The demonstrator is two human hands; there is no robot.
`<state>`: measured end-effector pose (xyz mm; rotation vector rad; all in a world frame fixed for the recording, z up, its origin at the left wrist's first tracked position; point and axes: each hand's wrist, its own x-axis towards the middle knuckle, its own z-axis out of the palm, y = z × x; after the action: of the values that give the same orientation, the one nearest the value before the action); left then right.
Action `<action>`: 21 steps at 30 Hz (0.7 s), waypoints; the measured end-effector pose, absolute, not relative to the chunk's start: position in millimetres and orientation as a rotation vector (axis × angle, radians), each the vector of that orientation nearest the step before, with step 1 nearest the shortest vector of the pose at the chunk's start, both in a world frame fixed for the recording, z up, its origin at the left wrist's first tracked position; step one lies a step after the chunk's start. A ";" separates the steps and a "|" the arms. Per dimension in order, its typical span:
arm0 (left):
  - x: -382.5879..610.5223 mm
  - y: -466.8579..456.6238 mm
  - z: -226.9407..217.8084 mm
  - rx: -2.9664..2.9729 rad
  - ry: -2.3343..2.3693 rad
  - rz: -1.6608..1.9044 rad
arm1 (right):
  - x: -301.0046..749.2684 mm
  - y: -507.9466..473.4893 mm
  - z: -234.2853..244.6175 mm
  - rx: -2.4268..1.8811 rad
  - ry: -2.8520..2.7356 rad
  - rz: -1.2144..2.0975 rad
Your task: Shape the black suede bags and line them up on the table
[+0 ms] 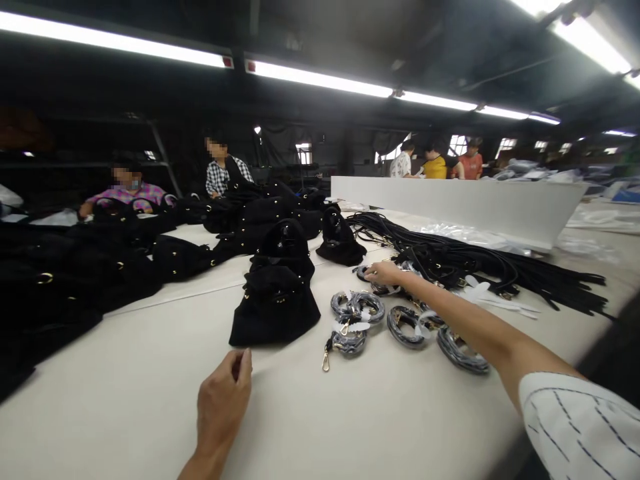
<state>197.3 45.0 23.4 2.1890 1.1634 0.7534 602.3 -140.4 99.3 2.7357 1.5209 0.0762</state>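
Observation:
My left hand (223, 403) rests on the pale table (125, 393) near me, its fingers curled in loosely with nothing seen in them, just short of a black bag (275, 303). My right arm stretches far out over several coiled, plastic-wrapped straps (357, 307). My right hand (384, 272) lies palm down on one far coil (364, 272), its fingers closing over it. A loose strap with a gold clip (345, 343) lies between the bag and my arm.
A long pile of black straps (480, 263) runs along the right. More black bags (90, 267) heap up at the left and centre back. A white board (460, 203) stands across the table. Other people sit at the far left and stand behind the board.

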 end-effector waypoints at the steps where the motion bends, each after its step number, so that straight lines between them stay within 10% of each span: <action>1: 198.1 44.5 21.8 2.201 1.147 0.756 | 589.9 -139.1 104.7 2.733 1.579 0.102; 9: 195.4 51.4 19.9 2.201 1.231 0.683 | 459.6 -120.2 67.6 2.157 2.290 0.007; 21: 196.1 49.0 15.0 2.190 1.193 0.741 | 543.9 -154.2 37.8 2.659 1.732 0.095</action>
<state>196.1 49.0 15.0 2.1897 1.1927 0.7408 543.9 -154.2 37.8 2.6588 1.7320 0.0952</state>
